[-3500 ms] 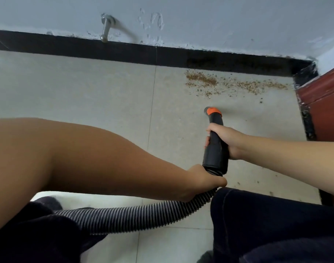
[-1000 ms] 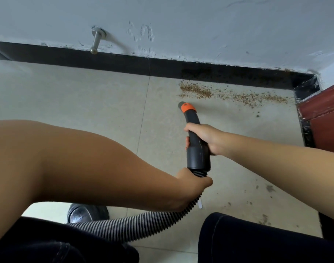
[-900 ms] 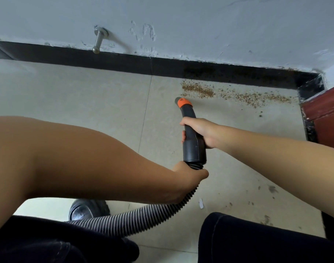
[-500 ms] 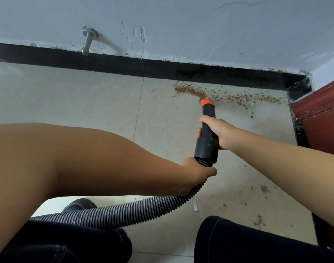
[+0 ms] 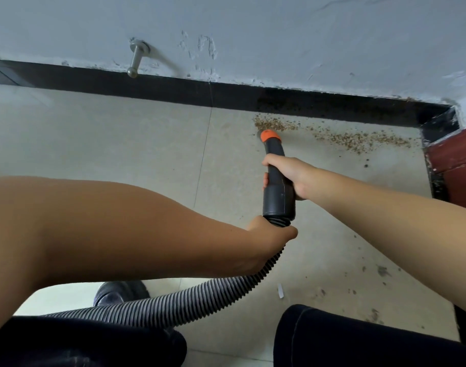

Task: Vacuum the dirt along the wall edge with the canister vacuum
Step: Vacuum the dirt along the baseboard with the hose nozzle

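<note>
Right hand (image 5: 287,173) fingers (image 5: 265,178) are wrapped round the dark nozzle tube (image 5: 277,181), clenched on it just behind the orange tip (image 5: 270,135). A grip that far forward likely gives fine aim at the floor. Left hand (image 5: 269,239) is clenched round the ribbed hose (image 5: 200,300) right where it meets the tube's rear collar, probably to take the hose weight and stop it dragging the tip off line.

Landmark is the orange tip. It sits down at the floor (image 5: 120,144), at the near left end of the dirt (image 5: 359,139). The dirt is a brown grainy strip running from the tip off to the right, along the foot of the black baseboard (image 5: 173,88) just beyond the tip. Most of the strip looks uncollected, so the job is at an early stage. Next sweep probably goes rightward toward the corner.

Behind the tip, toward the person, the hose curves back left to a dark rounded part (image 5: 120,295), likely the canister, mostly hidden. Dark trousers (image 5: 359,340) fill the bottom edge.

Floor is pale beige tile with a grout line left of the tip. Scattered specks and a small white scrap (image 5: 280,291) lie well behind the tip. Wall (image 5: 279,35) above the baseboard is light grey, scuffed. A metal doorstop (image 5: 135,59) sticks out of it, far left of the tip. A red-brown door or frame (image 5: 457,165) stands at the corner, far right.
</note>
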The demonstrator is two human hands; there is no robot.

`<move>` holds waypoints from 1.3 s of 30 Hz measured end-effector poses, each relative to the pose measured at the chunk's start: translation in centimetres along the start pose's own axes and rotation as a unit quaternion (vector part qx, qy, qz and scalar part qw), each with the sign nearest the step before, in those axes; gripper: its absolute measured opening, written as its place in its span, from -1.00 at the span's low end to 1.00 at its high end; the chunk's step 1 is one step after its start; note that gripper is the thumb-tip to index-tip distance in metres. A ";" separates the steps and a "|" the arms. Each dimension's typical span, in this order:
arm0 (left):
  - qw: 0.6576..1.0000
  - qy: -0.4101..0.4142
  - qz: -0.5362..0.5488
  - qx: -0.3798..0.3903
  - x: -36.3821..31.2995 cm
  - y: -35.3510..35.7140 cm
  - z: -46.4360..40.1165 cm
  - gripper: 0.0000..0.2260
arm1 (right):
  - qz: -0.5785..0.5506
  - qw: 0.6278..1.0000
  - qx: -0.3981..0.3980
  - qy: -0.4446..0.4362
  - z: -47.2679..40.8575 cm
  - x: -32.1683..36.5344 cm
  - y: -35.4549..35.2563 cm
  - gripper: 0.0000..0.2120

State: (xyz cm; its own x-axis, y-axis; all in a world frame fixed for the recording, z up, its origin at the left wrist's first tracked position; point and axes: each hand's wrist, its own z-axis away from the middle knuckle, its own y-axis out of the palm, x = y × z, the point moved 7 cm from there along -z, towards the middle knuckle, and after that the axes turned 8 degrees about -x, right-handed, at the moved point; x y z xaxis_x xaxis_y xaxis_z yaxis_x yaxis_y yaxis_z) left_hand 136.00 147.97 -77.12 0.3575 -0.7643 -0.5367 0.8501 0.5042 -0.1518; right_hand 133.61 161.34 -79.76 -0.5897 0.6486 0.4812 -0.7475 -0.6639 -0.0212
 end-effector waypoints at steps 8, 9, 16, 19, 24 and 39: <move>0.999 0.010 -0.005 -0.030 -0.3 -1.2 -0.7 -0.81 | -0.004 1.000 0.011 -0.013 -0.2 0.8 1.2 -0.83; 1.000 0.014 -0.010 -0.023 -0.5 -0.8 -0.8 -0.81 | -0.013 1.000 0.002 -0.014 -0.3 0.7 0.5 -0.83; 0.998 0.028 -0.041 0.037 -1.8 3.1 -1.1 -0.77 | -0.061 0.996 -0.070 -0.017 -0.7 0.0 -6.1 -0.84; 0.998 0.034 -0.039 0.036 -2.8 3.8 -1.3 -0.75 | -0.082 0.993 -0.079 -0.019 -0.8 0.6 -7.3 -0.84; 0.999 0.028 -0.025 0.022 -2.6 2.5 -1.7 -0.77 | -0.077 0.996 -0.043 -0.014 -1.1 1.2 -5.1 -0.82; 0.999 0.024 0.005 -0.026 -2.0 -0.9 -2.3 -0.77 | -0.029 0.999 -0.004 -0.023 -1.7 2.5 0.0 -0.83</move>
State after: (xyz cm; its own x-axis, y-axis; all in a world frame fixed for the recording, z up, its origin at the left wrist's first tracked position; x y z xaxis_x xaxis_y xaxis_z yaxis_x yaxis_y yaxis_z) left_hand 133.61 149.99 -77.82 0.3450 -0.7398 -0.5777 0.8248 0.5327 -0.1895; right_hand 131.60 163.61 -80.08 -0.5305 0.6688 0.5209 -0.7829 -0.6222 0.0016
